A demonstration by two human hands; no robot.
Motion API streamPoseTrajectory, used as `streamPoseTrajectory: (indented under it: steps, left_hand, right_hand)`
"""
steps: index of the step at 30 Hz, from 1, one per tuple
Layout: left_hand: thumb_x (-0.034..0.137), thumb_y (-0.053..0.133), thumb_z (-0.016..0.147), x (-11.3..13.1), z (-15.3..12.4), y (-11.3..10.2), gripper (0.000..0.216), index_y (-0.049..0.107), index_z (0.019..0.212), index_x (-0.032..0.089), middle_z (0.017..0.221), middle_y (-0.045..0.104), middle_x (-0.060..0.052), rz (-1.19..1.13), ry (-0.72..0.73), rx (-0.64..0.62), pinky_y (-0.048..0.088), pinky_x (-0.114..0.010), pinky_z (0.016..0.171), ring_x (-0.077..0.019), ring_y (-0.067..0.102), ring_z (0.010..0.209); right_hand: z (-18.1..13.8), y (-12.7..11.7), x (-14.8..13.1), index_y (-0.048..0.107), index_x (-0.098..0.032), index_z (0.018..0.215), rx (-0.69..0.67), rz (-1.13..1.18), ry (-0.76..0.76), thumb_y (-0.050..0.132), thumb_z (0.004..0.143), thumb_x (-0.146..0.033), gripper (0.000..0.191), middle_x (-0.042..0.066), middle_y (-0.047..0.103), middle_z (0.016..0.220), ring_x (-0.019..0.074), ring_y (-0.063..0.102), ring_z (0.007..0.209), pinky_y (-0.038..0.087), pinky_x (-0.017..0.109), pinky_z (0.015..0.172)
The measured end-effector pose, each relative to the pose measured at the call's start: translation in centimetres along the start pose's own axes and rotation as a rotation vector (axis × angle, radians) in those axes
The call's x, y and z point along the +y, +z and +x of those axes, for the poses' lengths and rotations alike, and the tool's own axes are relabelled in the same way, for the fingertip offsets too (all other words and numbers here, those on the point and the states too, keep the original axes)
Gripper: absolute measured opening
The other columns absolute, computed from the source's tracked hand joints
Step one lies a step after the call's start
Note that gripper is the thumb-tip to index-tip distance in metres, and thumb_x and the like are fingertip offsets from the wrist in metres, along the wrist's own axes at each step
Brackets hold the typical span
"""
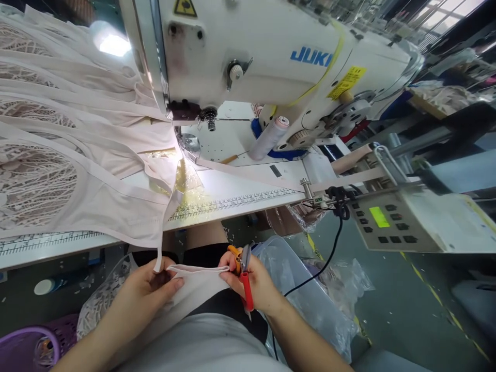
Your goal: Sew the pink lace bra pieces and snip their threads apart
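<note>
Low in front of my lap, both hands stretch the folded edge of a pale pink fabric piece (197,283) between them. My left hand (145,289) pinches its left end, and a narrow strip (159,248) hanging from the bra pieces on the table runs down to these fingers. My right hand (253,281) pinches the other end between thumb and fingertip. Small scissors (246,289) with red and orange handle parts are also tucked in that hand. Lace bra pieces (96,191) lie joined in rows over the table's left side.
A white sewing machine (248,62) stands over the table, its lamp lit. A thread cone (269,138) lies by its base. A control panel (382,219) hangs right, with a black cable. Below are a clear plastic bin (306,310) and a purple basket (56,341).
</note>
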State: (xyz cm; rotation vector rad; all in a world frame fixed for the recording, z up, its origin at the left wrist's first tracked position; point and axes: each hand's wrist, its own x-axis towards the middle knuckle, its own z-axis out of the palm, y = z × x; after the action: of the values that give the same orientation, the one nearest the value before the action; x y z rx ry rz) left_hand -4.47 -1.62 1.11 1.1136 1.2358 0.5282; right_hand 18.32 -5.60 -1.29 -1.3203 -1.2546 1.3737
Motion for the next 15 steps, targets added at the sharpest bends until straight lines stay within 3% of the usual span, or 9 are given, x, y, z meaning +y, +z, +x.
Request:
streamPoseTrajectory:
  steps: [4,7,12,15]
  left_hand:
    - [0.053,0.071,0.068,0.0,0.1,0.0,0.038,0.061,0.07,0.017,0.062,0.051,0.003,-0.12,-0.13,-0.1,0.041,-0.02,0.049,-0.0099,0.045,0.055]
    - [0.051,0.069,0.07,0.8,0.1,0.5,0.035,0.062,0.071,0.017,0.061,0.048,0.003,-0.107,-0.111,-0.04,0.038,-0.02,0.046,-0.0096,0.042,0.053]
    - [0.039,0.063,0.074,3.6,0.2,2.1,0.024,0.058,0.063,0.018,0.065,0.05,0.001,0.084,0.17,0.092,0.038,-0.02,0.049,-0.0106,0.044,0.057]
    - [0.035,0.059,0.074,5.1,0.4,2.7,0.024,0.055,0.057,0.019,0.061,0.05,0.001,0.161,0.347,0.095,0.038,-0.02,0.049,-0.0117,0.045,0.055]
  right_hand:
    - [-0.3,0.4,0.2,0.042,-0.022,0.074,0.055,0.047,-0.149,0.062,0.078,-0.019,0.021,0.001,0.059,0.079,0.0123,0.05,0.062,0.038,0.024,0.055]
    - [-0.5,0.3,0.0,0.042,-0.022,0.076,0.095,0.069,-0.197,0.061,0.08,-0.019,0.019,0.001,0.059,0.081,0.0129,0.053,0.065,0.039,0.023,0.055]
    - [-0.5,-0.4,-0.7,0.042,-0.022,0.078,0.089,0.093,-0.17,0.064,0.081,-0.027,0.023,0.003,0.061,0.085,0.0151,0.054,0.07,0.043,0.026,0.06]
    - [-0.4,-0.8,-0.8,0.041,-0.022,0.077,0.103,0.116,-0.143,0.066,0.08,-0.036,0.029,0.005,0.062,0.085,0.0158,0.055,0.069,0.044,0.028,0.06]
